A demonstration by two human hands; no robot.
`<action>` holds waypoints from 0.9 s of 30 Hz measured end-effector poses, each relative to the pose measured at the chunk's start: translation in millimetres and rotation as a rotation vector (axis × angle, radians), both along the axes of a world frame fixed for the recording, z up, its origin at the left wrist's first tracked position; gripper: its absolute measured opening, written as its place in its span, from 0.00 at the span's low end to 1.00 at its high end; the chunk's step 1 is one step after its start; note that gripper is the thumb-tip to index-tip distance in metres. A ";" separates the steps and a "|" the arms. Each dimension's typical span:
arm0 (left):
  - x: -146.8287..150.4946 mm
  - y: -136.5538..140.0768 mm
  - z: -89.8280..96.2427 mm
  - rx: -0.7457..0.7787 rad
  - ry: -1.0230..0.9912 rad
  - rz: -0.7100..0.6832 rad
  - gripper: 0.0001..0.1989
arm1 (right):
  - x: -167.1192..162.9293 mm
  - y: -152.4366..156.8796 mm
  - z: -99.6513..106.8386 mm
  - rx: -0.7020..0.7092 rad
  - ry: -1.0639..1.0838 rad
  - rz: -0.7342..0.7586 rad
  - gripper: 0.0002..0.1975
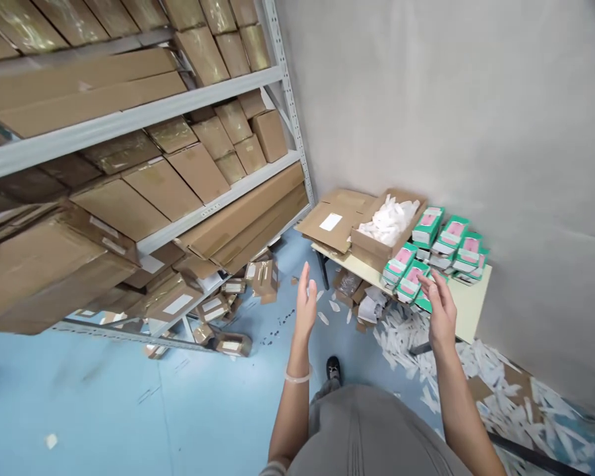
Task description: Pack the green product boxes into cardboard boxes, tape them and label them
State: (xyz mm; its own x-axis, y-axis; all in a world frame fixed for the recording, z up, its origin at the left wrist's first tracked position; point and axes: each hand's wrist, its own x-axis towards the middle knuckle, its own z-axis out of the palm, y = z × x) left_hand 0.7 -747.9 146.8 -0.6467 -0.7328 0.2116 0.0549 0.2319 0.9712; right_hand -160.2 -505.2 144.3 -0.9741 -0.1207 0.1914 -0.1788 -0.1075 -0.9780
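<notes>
Grey shirt fabric (367, 430) sits below the flat-fingered left hand (305, 303) and loosely uncurled right hand (441, 311) before boxy cartons (449, 238).

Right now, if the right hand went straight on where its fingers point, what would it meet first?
Probably the green-and-pink boxes on the table, though depth is unclear.

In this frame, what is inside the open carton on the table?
A heap of white pieces fills the top of the open carton; their material is unclear. Whatever lies beneath the heap is covered.
</notes>
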 end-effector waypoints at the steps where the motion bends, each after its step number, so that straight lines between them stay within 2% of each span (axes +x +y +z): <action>1: -2.3 -17.0 1.6 -0.004 0.000 0.000 0.32 | -0.4 -22.4 -2.4 -0.005 -0.011 0.011 0.31; 5: -13.5 -77.2 0.6 0.048 -0.046 0.008 0.32 | 3.4 -99.4 -11.5 0.053 -0.032 0.073 0.32; 8: -28.1 -112.5 -6.1 0.113 -0.066 -0.001 0.33 | -2.8 -136.9 -15.9 0.111 -0.044 0.118 0.33; 13: -68.0 -161.7 -23.4 0.180 -0.062 -0.034 0.35 | -50.7 -186.9 -31.9 0.192 -0.007 0.079 0.33; 17: -105.3 -201.0 -36.8 0.215 -0.088 -0.050 0.36 | -97.5 -253.4 -71.4 0.305 0.050 0.136 0.32; 19: -120.8 -221.8 -39.7 0.233 -0.089 -0.068 0.36 | -116.1 -293.9 -97.5 0.442 0.094 0.207 0.32; 23: -139.4 -266.2 -40.9 0.254 -0.099 -0.078 0.36 | -146.3 -365.8 -140.8 0.819 0.206 0.385 0.30; 27: -147.5 -311.7 -49.8 0.284 -0.144 -0.007 0.37 | -171.9 -408.6 -168.7 1.111 0.275 0.466 0.41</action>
